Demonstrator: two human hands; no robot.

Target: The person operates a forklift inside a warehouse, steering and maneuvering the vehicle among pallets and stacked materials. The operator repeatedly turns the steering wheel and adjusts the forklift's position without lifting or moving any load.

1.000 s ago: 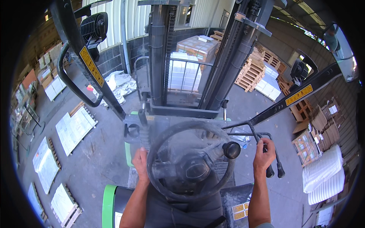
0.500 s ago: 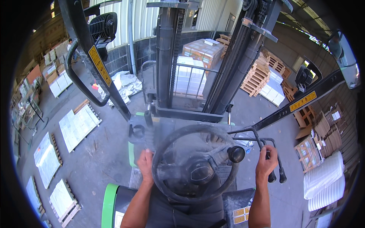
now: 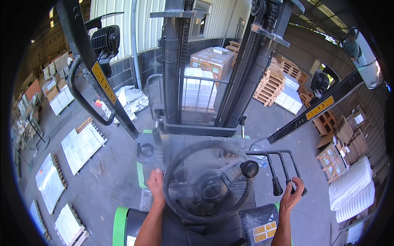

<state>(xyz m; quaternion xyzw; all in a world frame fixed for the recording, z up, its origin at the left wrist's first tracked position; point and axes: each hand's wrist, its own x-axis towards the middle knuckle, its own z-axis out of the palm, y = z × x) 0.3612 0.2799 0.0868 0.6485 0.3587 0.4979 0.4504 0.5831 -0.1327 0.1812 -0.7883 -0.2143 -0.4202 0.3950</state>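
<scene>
A black steering wheel (image 3: 209,221) with a round spinner knob (image 3: 249,168) sits in front of me on a forklift. My left hand (image 3: 156,187) is closed at the wheel's left rim, with part of its fingers hidden. To the right of the wheel, three bent control levers with black grips reach toward me. My right hand (image 3: 291,197) has its fingers curled about the middle and right lever grips. The left lever grip (image 3: 277,187) hangs free beside it. Beyond the dash (image 3: 193,141) stands the dark lift mast (image 3: 171,69).
Ahead, behind the load guard, are a stack of white boxes (image 3: 199,88) and a wrapped crate (image 3: 211,61). Wooden pallets (image 3: 269,86) stand to their right. Slab-loaded pallets (image 3: 83,143) lie along the left floor. White foam rolls (image 3: 351,180) and cardboard line the right side.
My right hand has moved down and slightly right at the levers. The left lever grip, earlier hidden by that hand, now shows apart from it. The left hand stays by the rim, slightly lower.
</scene>
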